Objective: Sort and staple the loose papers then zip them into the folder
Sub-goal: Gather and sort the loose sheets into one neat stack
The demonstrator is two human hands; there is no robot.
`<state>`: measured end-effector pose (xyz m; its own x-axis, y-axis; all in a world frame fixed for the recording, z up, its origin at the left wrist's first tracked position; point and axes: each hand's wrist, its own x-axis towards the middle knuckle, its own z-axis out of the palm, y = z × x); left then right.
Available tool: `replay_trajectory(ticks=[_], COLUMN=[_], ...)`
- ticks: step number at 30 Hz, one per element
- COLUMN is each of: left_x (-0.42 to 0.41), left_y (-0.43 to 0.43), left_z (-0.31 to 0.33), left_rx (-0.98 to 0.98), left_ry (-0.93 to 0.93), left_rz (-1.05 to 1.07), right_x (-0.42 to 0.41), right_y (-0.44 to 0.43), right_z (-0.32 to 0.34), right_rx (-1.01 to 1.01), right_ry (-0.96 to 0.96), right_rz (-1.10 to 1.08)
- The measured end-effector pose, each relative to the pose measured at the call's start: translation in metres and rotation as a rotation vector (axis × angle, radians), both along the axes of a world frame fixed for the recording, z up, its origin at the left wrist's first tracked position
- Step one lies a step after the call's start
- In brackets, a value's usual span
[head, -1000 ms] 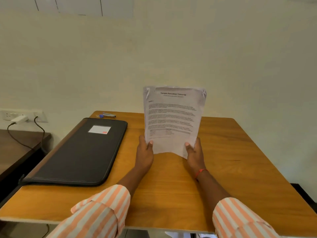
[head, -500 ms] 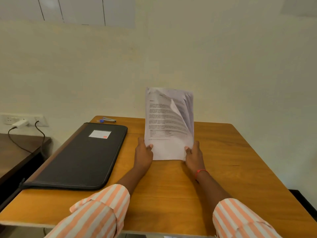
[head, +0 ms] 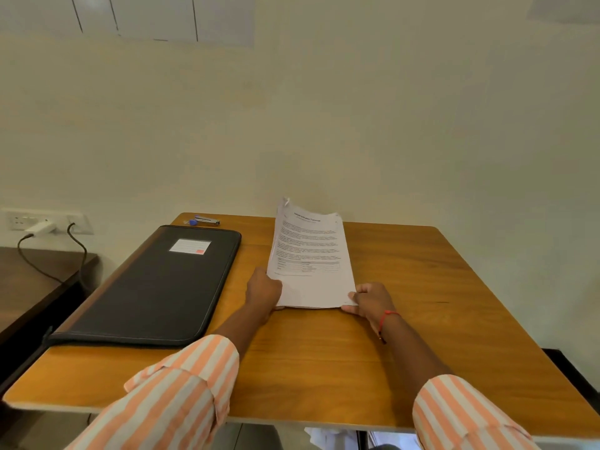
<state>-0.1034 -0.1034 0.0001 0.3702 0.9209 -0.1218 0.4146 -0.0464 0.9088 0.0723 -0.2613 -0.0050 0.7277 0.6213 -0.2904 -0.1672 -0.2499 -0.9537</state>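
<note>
- Two hands pinch the papers (head: 311,261) at the near corners, left hand (head: 263,292) and right hand (head: 370,300), near edge low over the table (head: 422,287) centre, probably to square the stack.
- One stapler (head: 206,220) lies far left, beyond the closed folder (head: 156,287).

Wooden bench (head: 422,287) set against a pale wall (head: 389,125) | closed black folder (head: 156,287) lying flat along its left side | stapler (head: 206,220) at the far left corner, just beyond the folder | stack of papers (head: 311,271) at centre, near edge on the wood.
</note>
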Motion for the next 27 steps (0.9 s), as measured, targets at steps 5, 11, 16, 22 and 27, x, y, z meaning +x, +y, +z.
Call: replay_trajectory(ticks=[5, 11, 16, 22, 27], left_x=[-0.012, -0.026, -0.027, -0.011, 0.006], left_y=[-0.005, -0.001, 0.003, 0.012, 0.042], left_z=[0.021, 0.024, 0.030, 0.048, 0.047], left_rx=[-0.423, -0.509, -0.548, -0.452, -0.406], left_ry=[0.011, 0.127, 0.174, -0.018, -0.159], left_rz=[-0.048, -0.058, -0.131, -0.112, 0.035], right_x=[0.002, 0.002, 0.003, 0.000, 0.000], right_y=[-0.001, 0.001, -0.006, -0.029, -0.052], right_z=[-0.004, -0.004, -0.001, 0.007, 0.007], right_rx=[0.011, -0.010, -0.033, -0.041, -0.043], right_ry=[-0.031, -0.030, -0.001, 0.113, 0.121], right_rz=[-0.032, -0.023, -0.024, 0.117, 0.223])
